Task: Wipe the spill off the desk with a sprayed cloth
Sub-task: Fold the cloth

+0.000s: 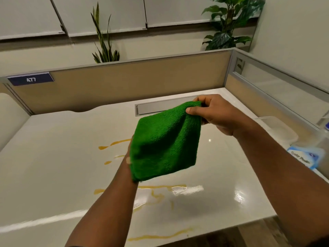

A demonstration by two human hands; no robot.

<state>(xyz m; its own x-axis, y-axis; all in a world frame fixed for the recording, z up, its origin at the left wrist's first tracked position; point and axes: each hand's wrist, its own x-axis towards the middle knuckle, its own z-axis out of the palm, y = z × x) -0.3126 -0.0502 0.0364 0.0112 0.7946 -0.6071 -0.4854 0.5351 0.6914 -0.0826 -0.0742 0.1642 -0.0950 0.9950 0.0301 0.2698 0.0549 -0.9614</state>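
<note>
A green microfibre cloth hangs in the air above the white desk, folded into a rough square. My right hand pinches its upper right corner between thumb and fingers. My left hand is mostly hidden behind the cloth and grips its lower left edge. An orange-yellow spill streaks the desk below the cloth, with more drops to the left and a long trail near the front edge.
A spray bottle with a blue label and a clear plastic container stand at the desk's right edge. A grey cable tray lid sits at the back. Beige partitions wall off the back and right. Plants stand behind them.
</note>
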